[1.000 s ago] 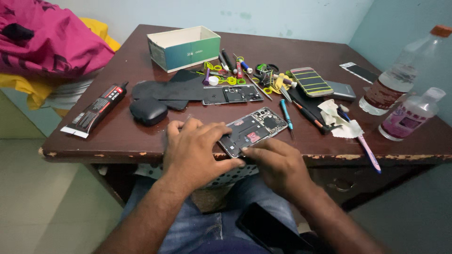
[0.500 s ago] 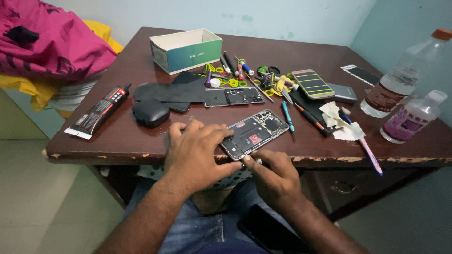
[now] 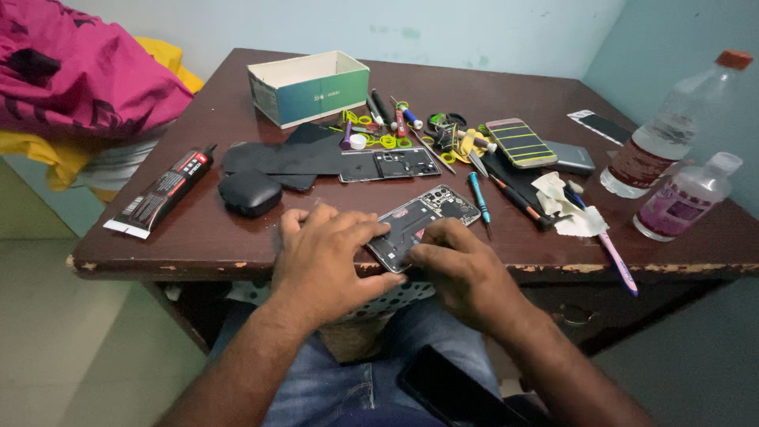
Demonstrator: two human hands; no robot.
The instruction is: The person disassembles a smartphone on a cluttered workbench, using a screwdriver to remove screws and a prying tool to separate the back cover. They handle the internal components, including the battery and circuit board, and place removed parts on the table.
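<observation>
Where the dark brown wooden table (image 3: 198, 237) meets my lap, I log both hands on one item: an opened smartphone with its back cover off (image 3: 423, 221), lying flat at the near edge. My left hand (image 3: 328, 257) presses down on its lower end, fingers spread, clasping nothing. My right hand (image 3: 458, 265) touches its lower right side; whether it pinches anything I cannot tell. Just beyond: a blue-handled screwdriver (image 3: 476, 194), a black oval case (image 3: 249, 192), a black adhesive tube (image 3: 162, 192). Farthest: a green-and-white cardboard box (image 3: 310, 87).
</observation>
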